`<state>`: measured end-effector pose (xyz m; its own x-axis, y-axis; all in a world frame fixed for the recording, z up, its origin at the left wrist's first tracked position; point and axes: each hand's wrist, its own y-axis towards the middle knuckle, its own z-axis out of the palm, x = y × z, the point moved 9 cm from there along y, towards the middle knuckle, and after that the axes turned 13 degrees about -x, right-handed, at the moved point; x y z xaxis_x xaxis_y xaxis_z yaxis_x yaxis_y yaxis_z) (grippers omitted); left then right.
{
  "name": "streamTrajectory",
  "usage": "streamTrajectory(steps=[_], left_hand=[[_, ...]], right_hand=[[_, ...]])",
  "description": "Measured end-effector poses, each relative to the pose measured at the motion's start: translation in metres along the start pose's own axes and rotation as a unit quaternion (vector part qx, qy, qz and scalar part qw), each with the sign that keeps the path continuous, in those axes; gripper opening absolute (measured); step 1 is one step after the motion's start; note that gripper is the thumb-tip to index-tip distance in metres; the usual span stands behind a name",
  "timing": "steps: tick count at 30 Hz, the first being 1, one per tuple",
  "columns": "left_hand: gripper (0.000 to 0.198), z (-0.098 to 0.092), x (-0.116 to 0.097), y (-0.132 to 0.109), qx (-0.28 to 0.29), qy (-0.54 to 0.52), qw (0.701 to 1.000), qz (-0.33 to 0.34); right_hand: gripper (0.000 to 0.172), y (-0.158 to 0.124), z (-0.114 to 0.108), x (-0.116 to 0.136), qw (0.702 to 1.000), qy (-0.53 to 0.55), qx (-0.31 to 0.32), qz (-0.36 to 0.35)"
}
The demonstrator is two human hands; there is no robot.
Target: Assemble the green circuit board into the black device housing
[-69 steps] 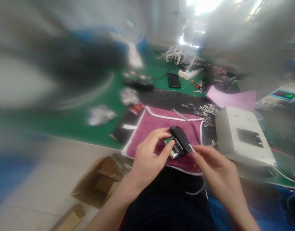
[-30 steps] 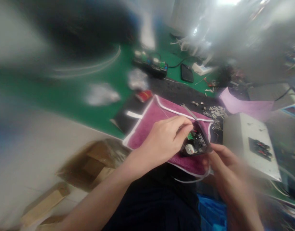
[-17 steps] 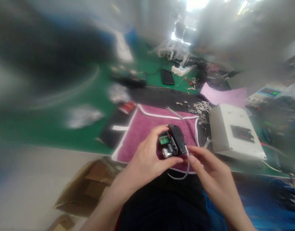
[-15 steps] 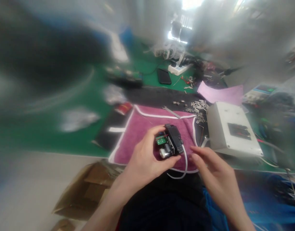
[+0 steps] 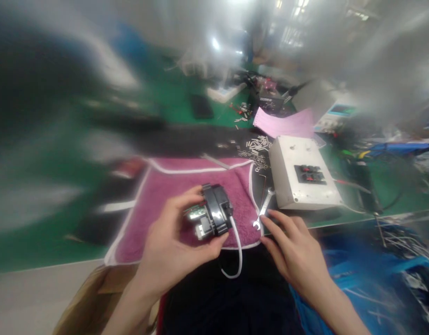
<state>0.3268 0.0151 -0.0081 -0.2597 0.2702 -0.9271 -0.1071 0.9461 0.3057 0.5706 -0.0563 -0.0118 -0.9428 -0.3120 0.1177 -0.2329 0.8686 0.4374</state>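
My left hand (image 5: 172,242) grips a small black device (image 5: 216,215) with an exposed green circuit board and a silver motor part, held over the near edge of a magenta towel (image 5: 172,186). A white cable (image 5: 237,253) hangs from the device in a loop. My right hand (image 5: 293,246) is off the device, fingers stretched out and apart, fingertips next to a small silver wrench (image 5: 263,209) lying at the towel's right edge.
A white box with red and black terminals (image 5: 298,174) stands right of the towel. Several small metal pins (image 5: 256,146) lie on a black mat (image 5: 186,139) behind, beside a pink sheet (image 5: 287,123). A cardboard box (image 5: 95,298) sits lower left; blue bins lower right.
My right hand let go of the cable and moved right to the wrench. The view swung right; my left hand still holds the device.
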Motion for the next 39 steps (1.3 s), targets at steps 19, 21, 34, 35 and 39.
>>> streamTrajectory(steps=[19,21,34,35,39], left_hand=[[0.071,-0.006,0.022,0.027,-0.066,0.009,0.998,0.004],[0.071,-0.006,0.022,0.026,-0.067,0.008,0.998,0.006],[0.068,-0.001,0.022,0.024,-0.035,0.019,0.999,-0.005],[0.068,-0.001,0.022,0.023,-0.031,0.024,0.999,-0.007],[0.067,-0.001,0.018,0.023,-0.019,0.039,0.999,0.007]], right_hand=[[0.039,-0.002,-0.02,0.003,0.987,0.118,-0.077,-0.073],[0.036,0.001,-0.043,-0.006,0.983,0.089,-0.156,-0.043],[0.022,0.257,-0.024,-0.055,0.995,0.029,-0.095,0.013],[0.022,0.269,-0.005,-0.057,0.997,0.02,-0.068,0.004],[0.016,0.275,0.054,-0.053,0.998,-0.012,0.033,-0.046]])
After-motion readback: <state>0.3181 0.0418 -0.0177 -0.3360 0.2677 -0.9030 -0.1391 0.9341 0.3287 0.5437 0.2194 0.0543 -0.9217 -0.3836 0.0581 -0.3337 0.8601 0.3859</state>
